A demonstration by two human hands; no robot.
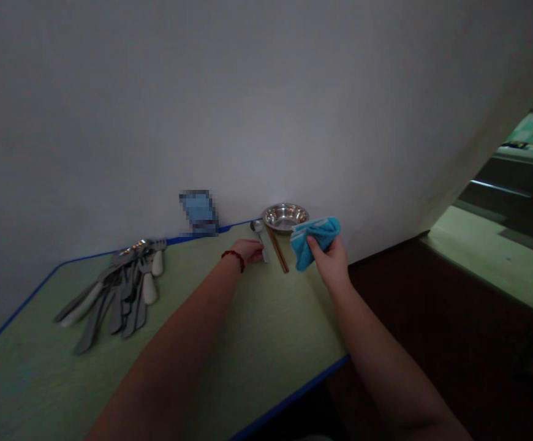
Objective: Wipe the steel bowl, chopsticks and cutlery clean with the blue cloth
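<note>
My left hand [247, 250], with a dark red beaded bracelet at the wrist, reaches over the table with its fingers closed on the handle of a spoon [256, 226]. The spoon lies with its bowl toward the wall. Just right of it rests a pair of brown chopsticks [277, 248], apart from my hand. Behind these stands a shiny metal bowl [285, 217] close to the wall. A folded blue cloth [315, 236] is gripped in my right hand [333, 260], thumb on the near side, above the table's right side.
On the left of the pale green table [266, 343], edged in blue, lies a pile of cutlery [124, 288], with forks and light-handled pieces. A blurred-out blue object [200, 211] leans near the wall [266, 110]. Dark floor [413, 318] shows beyond the right edge.
</note>
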